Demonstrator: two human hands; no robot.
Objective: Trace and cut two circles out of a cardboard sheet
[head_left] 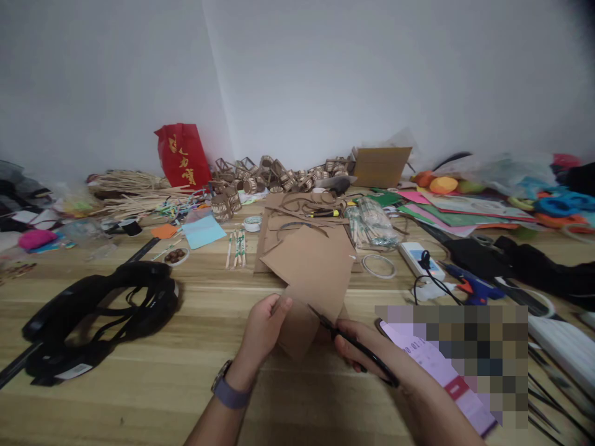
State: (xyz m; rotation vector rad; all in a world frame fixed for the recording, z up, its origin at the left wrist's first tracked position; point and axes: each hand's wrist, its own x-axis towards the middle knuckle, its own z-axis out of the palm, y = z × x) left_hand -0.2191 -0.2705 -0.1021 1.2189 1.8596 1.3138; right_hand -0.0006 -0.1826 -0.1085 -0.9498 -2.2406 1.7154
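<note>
At lower centre, the left hand (264, 327) pinches a flat brown cardboard sheet (321, 266); the right hand (365, 337) has its fingers clamped round black-handled scissors (331, 327). Looped black strapped gear (79, 297) fills lower left; a purple-screened phone (427, 352) lies lower right.

On the wooden table (153, 409) are laid black strapped gear (160, 310), blue paper (203, 231), a phone (418, 348) and, apparently, thin sticks (127, 181).

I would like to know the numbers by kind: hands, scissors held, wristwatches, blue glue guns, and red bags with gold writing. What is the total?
Hands: 2, left hand and right hand
Scissors held: 1
Wristwatch: 1
Blue glue gun: 1
Red bag with gold writing: 1
Total: 6
</note>
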